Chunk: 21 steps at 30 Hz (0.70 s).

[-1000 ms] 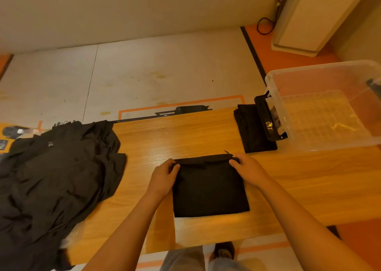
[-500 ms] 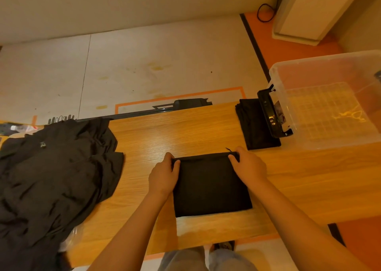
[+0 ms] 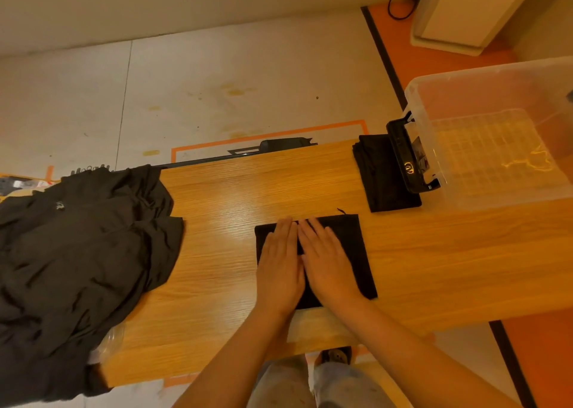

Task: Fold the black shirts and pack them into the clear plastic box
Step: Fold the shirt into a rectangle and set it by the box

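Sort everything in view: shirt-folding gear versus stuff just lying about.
Job: folded shirt, pressed by left hand and right hand; second folded shirt beside the clear box; unfolded black pile.
Lying about: black floor cable; white unit by the wall.

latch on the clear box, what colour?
Black latch with a small orange logo, on the clear box; head view.

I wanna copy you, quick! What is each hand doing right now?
Left hand: open, fingers flat, pressing on the folded black shirt.
Right hand: open, fingers flat, pressing on the same shirt.
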Each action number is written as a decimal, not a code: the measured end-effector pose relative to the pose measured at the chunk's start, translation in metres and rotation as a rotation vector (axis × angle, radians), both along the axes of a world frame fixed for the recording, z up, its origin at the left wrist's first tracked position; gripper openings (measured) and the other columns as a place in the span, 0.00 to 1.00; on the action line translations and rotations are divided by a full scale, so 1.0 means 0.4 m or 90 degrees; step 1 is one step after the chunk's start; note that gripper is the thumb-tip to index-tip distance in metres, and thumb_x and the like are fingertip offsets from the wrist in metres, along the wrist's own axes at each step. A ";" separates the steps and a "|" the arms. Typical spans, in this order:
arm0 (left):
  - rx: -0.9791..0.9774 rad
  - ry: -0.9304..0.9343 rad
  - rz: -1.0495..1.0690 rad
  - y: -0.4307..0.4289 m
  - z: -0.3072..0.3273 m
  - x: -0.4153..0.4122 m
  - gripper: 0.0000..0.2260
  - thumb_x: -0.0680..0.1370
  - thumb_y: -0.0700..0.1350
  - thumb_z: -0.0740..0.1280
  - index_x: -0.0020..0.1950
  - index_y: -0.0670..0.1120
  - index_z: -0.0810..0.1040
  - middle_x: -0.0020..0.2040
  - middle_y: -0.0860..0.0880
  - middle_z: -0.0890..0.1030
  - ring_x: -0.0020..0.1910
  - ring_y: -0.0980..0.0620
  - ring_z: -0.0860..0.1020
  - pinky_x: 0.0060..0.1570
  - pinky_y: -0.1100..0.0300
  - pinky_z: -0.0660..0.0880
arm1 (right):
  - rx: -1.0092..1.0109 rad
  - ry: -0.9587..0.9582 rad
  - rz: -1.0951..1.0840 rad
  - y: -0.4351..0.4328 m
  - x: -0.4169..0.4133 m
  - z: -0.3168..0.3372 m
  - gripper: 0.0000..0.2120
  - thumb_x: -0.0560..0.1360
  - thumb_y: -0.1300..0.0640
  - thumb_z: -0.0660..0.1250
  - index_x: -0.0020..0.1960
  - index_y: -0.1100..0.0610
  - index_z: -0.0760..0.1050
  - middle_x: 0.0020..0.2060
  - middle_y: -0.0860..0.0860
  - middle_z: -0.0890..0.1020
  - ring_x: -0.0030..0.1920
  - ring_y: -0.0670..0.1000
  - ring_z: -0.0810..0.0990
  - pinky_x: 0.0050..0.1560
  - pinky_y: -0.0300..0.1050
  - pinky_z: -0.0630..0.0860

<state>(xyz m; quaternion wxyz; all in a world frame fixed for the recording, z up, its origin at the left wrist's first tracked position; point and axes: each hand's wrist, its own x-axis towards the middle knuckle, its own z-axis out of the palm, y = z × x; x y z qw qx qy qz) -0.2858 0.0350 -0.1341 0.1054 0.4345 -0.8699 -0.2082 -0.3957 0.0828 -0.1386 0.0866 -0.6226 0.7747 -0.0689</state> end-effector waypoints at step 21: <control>0.014 -0.101 0.167 -0.010 -0.065 0.033 0.35 0.79 0.63 0.48 0.80 0.46 0.43 0.80 0.51 0.43 0.78 0.53 0.40 0.76 0.56 0.39 | 0.036 0.009 -0.275 0.022 -0.053 -0.052 0.30 0.80 0.42 0.43 0.79 0.54 0.49 0.78 0.53 0.52 0.78 0.52 0.47 0.76 0.54 0.48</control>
